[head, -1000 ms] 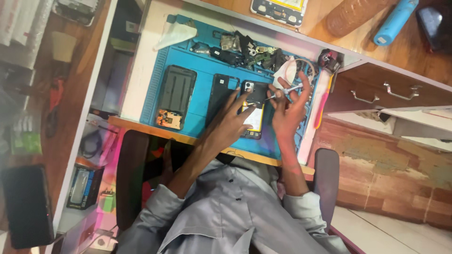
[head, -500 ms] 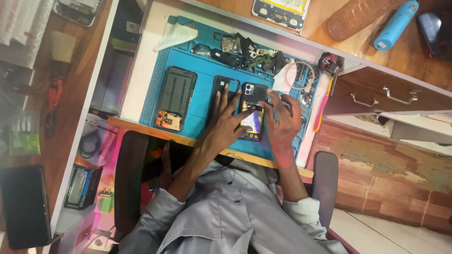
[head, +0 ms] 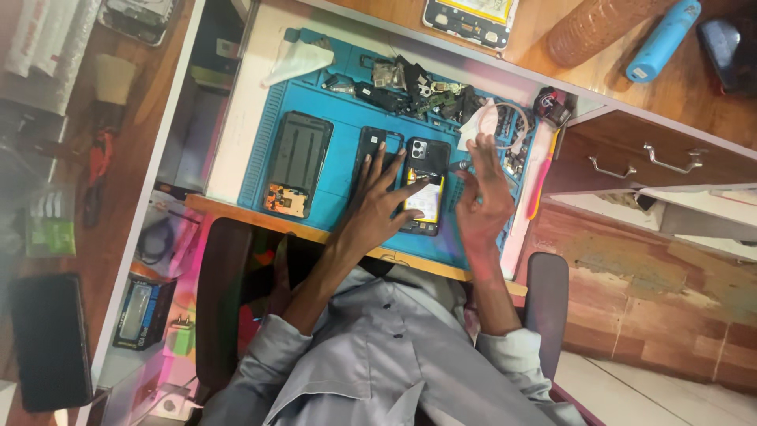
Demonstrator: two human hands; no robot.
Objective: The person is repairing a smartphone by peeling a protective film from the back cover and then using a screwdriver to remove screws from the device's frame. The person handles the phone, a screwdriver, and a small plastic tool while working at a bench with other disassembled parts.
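An opened black phone (head: 426,157) with a yellow inner part lies on the blue work mat (head: 344,118). My left hand (head: 377,207) lies flat across it, fingers spread: the thumb rests on the yellow part and the fingertips reach onto a black back cover (head: 367,140) just to the left. My right hand (head: 482,196) hovers at the phone's right edge with its fingers apart, and I see nothing clearly held in it. A small silvery bit (head: 461,166) sits between its fingertips and the phone.
A second opened phone (head: 298,162) lies at the mat's left. Loose parts (head: 418,91) and a white tissue (head: 479,122) sit at the back. A yellow-pink tool (head: 544,170) lies at the right, with wooden drawers (head: 646,158) beyond. A blue cylinder (head: 661,35) stands on the shelf.
My right hand has dropped from near the tissue to the phone's right side and spread its fingers. My left hand has stayed pressed on the phone.
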